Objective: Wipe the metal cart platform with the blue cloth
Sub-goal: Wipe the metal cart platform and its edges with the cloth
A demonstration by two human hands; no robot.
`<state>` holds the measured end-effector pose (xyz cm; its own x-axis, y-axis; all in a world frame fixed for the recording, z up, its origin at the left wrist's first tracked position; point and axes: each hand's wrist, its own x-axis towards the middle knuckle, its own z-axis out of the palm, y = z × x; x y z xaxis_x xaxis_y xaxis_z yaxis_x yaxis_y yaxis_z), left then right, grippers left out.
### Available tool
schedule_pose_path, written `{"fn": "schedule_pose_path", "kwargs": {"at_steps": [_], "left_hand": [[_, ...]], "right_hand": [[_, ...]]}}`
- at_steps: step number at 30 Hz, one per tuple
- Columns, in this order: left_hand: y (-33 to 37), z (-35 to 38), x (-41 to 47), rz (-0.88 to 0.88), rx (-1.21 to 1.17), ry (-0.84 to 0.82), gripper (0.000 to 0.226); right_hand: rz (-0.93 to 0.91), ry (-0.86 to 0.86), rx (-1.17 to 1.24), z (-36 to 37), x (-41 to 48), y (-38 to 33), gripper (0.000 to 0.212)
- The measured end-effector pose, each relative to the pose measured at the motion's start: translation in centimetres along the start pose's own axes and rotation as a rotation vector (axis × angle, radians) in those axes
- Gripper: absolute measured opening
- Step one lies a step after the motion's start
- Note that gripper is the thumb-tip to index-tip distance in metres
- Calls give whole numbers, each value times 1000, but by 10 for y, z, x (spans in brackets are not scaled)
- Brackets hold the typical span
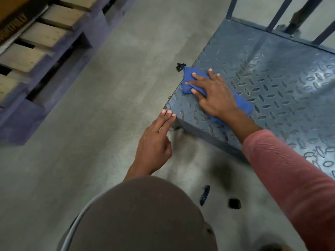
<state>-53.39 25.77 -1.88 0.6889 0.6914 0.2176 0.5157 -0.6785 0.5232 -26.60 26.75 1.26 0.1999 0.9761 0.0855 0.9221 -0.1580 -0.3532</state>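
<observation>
Head view shows us the blue cloth (193, 81) lying bunched on the near-left corner of the metal cart platform (272, 78), its far tip reaching the platform's left edge. Our right hand (215, 95) lies flat on the cloth with its fingers (198, 77) spread wide, pressing it onto the raised tread pattern rather than curling round it. The cloth's other end shows beyond the wrist, beside a pink sleeve (290, 174). Our left hand (154, 140) is off the cloth, its fingers straight and close together, the tips touching the platform's near-left corner and holding nothing. Dark upright bars (277, 13) rise from the platform's far edge.

On the grey floor (108, 87) a black scrap (181, 67) lies just beside the platform's left edge, and two more black scraps (204, 195) lie near us. A blue-painted wooden pallet (45, 73) stands at the left; the dark marks on the cardboard above it are too blurred to read.
</observation>
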Motion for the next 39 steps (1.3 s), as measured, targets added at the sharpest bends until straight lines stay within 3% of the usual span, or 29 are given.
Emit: {"fn": "schedule_pose_path", "kwargs": {"at_steps": [7,14,19,28,39], "left_hand": [[-3,3,-1,-5,-2,-5,81],[1,9,-2,-25,-17,38,81],[0,10,-2,-25,-8,42,82],[-3,11,-2,-8,15,37,83],[-1,13,-2,-12,-6,49,84]], "right_hand": [[-23,-16,-103,4,-21,-15,41],[70,-37,-324,8,-14,-34,44],[101,-86,-288,1,3,-43,43],[115,-53,-277,0,-47,-42,42],[191,-46,-221,6,2,-42,40]]}}
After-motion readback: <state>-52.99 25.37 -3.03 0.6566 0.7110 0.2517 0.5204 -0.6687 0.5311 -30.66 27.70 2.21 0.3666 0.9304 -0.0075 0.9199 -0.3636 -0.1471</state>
